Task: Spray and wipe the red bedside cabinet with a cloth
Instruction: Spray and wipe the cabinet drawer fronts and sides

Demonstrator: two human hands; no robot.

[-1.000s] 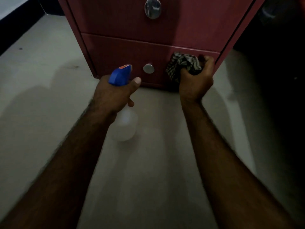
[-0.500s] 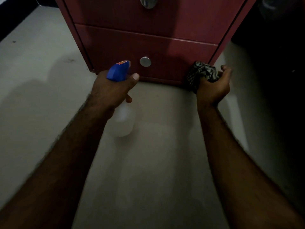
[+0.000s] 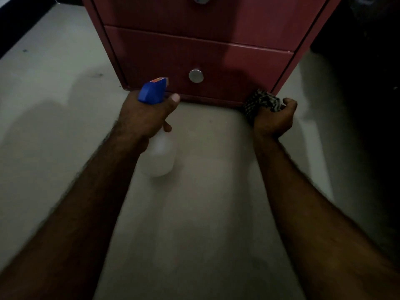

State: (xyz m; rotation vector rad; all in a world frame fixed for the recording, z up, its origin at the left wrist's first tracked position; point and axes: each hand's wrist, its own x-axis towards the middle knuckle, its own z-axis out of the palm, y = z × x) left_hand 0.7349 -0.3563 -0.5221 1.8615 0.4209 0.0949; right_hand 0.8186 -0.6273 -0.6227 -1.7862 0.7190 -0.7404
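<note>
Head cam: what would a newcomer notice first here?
The red cabinet fills the top centre, with a round silver knob on its lower drawer catching the light. In front, the left hand grips a spray bottle with a bright blue head aimed at that drawer. The right hand holds a bunched patterned cloth at the cabinet's bottom right corner.
</note>
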